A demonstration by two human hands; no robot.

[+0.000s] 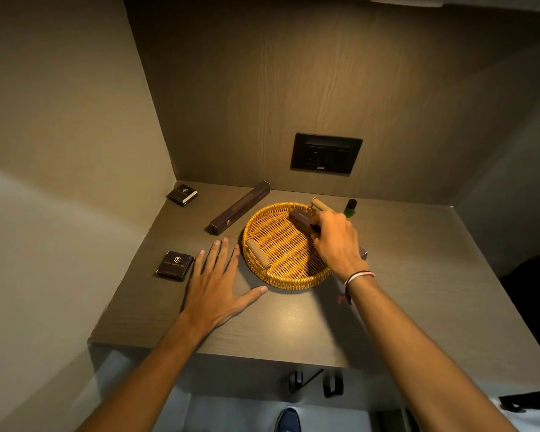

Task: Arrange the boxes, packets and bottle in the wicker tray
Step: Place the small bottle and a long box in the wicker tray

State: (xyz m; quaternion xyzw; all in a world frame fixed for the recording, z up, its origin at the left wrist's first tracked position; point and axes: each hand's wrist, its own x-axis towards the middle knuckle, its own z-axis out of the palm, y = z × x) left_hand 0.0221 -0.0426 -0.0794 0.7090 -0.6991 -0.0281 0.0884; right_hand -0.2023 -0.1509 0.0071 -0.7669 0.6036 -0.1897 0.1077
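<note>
Your right hand [335, 241] pinches small dark box [303, 220] low over wicker tray [281, 283], far side. Left hand [215, 282] flat on table [402, 291], empty. Risk: your wrist sweep could topple green bottle [350, 208] just behind tray; long box [240, 207], packets outside.

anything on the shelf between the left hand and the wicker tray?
No. In the head view, only bare shelf separates the left hand from the wicker tray.
</note>
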